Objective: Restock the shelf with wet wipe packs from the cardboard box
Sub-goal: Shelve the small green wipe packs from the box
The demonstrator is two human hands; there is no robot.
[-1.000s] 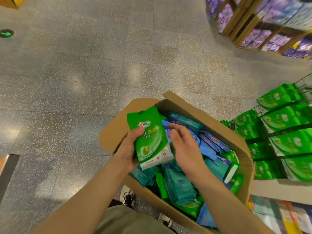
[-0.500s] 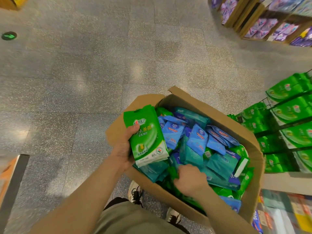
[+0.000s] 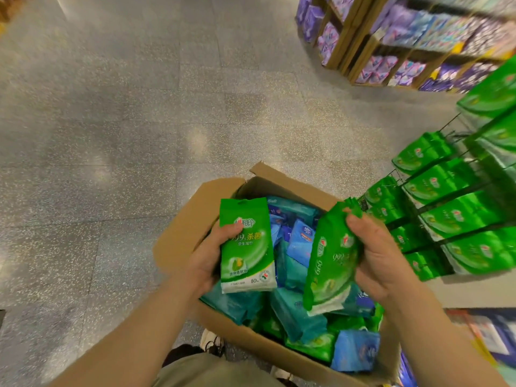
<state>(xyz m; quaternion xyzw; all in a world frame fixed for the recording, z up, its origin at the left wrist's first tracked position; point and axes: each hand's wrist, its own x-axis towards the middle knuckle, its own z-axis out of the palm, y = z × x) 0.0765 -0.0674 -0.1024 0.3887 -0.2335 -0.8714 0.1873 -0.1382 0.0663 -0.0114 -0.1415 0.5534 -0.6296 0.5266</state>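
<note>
Wet wipe packs: I note one green pack point(image 3: 247, 247) upright in the left hand point(image 3: 208, 258), thumb across its front, and a second green pack point(image 3: 329, 261) gripped at its right edge by the right hand point(image 3: 382, 261), fingers curled over its top. Both hands hang above the open cardboard box point(image 3: 178, 233), where blue and teal packs point(image 3: 293, 308) lie piled between and below them. Right of the right hand, I see the shelf point(image 3: 458, 219) with rows of green packs.
</note>
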